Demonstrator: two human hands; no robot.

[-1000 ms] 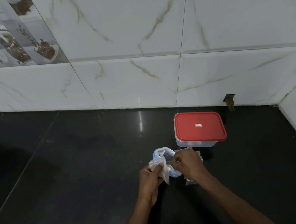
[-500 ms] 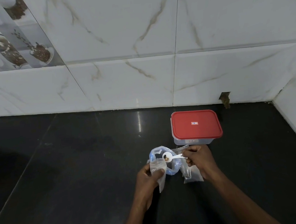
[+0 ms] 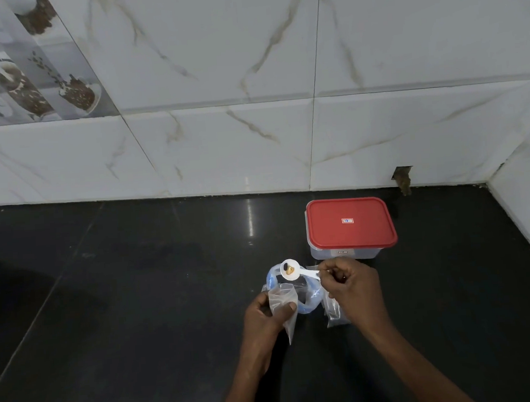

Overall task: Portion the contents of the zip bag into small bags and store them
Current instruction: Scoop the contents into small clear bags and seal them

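My left hand [image 3: 264, 321] grips a small clear plastic bag [image 3: 284, 306] with its mouth held up. My right hand [image 3: 351, 284] pinches the handle of a white plastic spoon [image 3: 295, 271]. The spoon's bowl carries a few small dark and yellowish pieces and hangs just above the small bag. Behind the small bag sits the larger zip bag [image 3: 308, 296] with a blue rim, open on the black counter [image 3: 139, 303]. More small clear bags [image 3: 334, 313] lie under my right hand.
A clear box with a red lid [image 3: 350, 226] stands shut just behind my right hand. White marble wall tiles rise at the back and at the right. A small hole [image 3: 402, 177] shows in the wall base.
My right hand drew the spoon out of the zip bag with a few pieces in it and lifted it above the small bag. The left hand kept hold of the small bag.
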